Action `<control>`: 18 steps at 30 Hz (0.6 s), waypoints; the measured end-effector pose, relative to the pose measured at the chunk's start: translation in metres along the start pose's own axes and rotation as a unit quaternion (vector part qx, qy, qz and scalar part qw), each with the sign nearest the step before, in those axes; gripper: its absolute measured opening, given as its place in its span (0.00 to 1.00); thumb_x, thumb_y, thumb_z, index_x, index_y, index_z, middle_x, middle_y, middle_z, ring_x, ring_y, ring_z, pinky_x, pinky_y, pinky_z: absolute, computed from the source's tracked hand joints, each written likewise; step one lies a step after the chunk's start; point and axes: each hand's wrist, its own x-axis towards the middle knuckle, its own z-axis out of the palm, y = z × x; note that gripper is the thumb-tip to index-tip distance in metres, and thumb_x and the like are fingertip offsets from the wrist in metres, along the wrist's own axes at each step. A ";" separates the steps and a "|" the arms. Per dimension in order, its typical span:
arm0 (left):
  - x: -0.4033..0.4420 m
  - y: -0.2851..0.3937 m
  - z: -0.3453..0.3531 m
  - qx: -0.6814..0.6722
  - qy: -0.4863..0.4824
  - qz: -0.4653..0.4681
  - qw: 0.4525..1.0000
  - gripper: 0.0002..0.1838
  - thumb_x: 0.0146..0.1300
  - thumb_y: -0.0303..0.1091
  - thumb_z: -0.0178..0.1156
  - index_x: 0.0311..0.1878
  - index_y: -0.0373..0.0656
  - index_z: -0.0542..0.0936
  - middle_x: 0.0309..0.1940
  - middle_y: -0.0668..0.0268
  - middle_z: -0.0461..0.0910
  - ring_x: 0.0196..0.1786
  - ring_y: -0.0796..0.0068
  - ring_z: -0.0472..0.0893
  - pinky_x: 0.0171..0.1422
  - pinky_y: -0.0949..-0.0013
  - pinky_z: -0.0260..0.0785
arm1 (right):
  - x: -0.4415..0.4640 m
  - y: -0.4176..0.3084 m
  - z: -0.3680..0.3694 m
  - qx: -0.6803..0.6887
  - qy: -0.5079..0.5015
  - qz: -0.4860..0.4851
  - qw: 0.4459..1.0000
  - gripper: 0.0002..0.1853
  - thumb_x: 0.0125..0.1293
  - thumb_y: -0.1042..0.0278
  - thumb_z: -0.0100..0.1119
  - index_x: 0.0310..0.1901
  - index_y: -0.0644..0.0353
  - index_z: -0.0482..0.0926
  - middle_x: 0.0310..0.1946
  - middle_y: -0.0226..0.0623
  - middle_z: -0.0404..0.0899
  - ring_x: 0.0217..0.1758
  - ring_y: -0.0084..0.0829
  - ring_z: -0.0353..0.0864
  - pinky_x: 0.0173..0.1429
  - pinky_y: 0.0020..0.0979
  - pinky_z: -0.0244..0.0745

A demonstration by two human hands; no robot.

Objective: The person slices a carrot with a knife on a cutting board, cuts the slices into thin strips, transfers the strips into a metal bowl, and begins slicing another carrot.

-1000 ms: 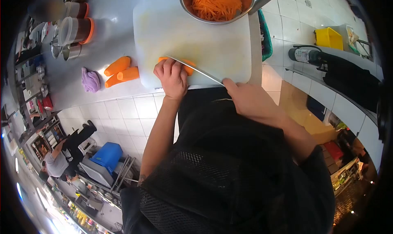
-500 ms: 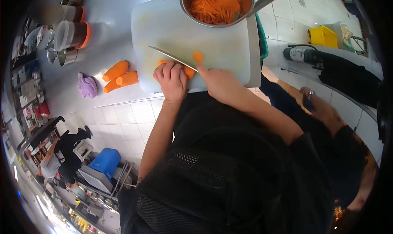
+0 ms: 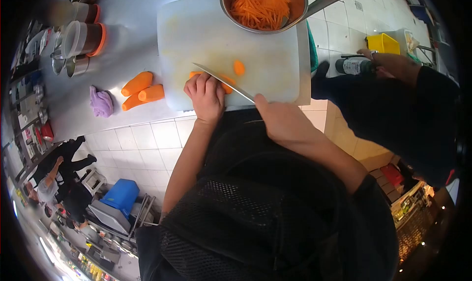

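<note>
On the white cutting board (image 3: 221, 40) lies a peeled carrot (image 3: 227, 86), partly hidden under my left hand (image 3: 205, 97). The fingers of that hand are curled over the carrot and hold it down. My right hand (image 3: 285, 121) is closed round the handle of a knife (image 3: 226, 81), whose blade slants across the carrot beside my left fingers. One cut carrot slice (image 3: 239, 67) rests on the board just beyond the blade. A metal saucepan (image 3: 302, 8) with shredded carrot (image 3: 259, 7) inside stands at the board's far edge.
Several peeled carrots (image 3: 137, 83) and a purple cloth (image 3: 101, 102) lie on the steel counter (image 3: 130, 45) to the left. Plastic tubs (image 3: 81, 39) stand farther back. Close on my right is another person (image 3: 388, 101); a blue bin (image 3: 120, 196) stands behind on the left.
My right hand has drawn the knife back toward me and to the right. My left hand stays on the carrot. The person on the right has moved forward, reaching toward the dark green cylinder.
</note>
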 end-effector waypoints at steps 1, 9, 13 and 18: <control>0.001 0.000 0.000 0.002 -0.001 -0.002 1.000 0.18 0.60 0.27 0.67 0.54 0.45 0.81 0.57 0.65 0.78 0.61 0.54 0.74 0.68 0.49 0.60 | 0.011 0.002 0.007 0.008 0.031 -0.029 0.999 0.13 0.68 0.76 0.49 0.53 0.68 0.69 0.30 0.58 0.83 0.35 0.61 0.85 0.41 0.57 0.79; 0.004 0.002 -0.007 -0.023 -0.015 -0.011 1.000 0.14 0.64 0.29 0.67 0.53 0.48 0.81 0.56 0.65 0.78 0.63 0.55 0.74 0.69 0.50 0.60 | 0.050 0.039 0.053 0.011 0.088 -0.045 0.995 0.13 0.68 0.79 0.51 0.53 0.66 0.69 0.28 0.57 0.80 0.35 0.62 0.82 0.41 0.59 0.74; 0.006 -0.005 -0.012 -0.025 -0.034 0.012 0.999 0.14 0.65 0.31 0.69 0.53 0.48 0.81 0.56 0.65 0.78 0.63 0.56 0.74 0.68 0.51 0.61 | 0.027 0.018 0.024 0.017 0.075 -0.028 0.997 0.12 0.69 0.79 0.50 0.53 0.66 0.69 0.29 0.56 0.80 0.33 0.62 0.81 0.39 0.58 0.73; 0.006 -0.004 -0.008 -0.024 -0.011 0.018 0.999 0.15 0.63 0.30 0.70 0.53 0.48 0.82 0.56 0.66 0.78 0.62 0.56 0.75 0.67 0.51 0.62 | -0.022 -0.011 -0.014 -0.022 -0.010 0.035 0.999 0.16 0.66 0.79 0.50 0.55 0.67 0.69 0.32 0.58 0.82 0.39 0.61 0.84 0.45 0.58 0.76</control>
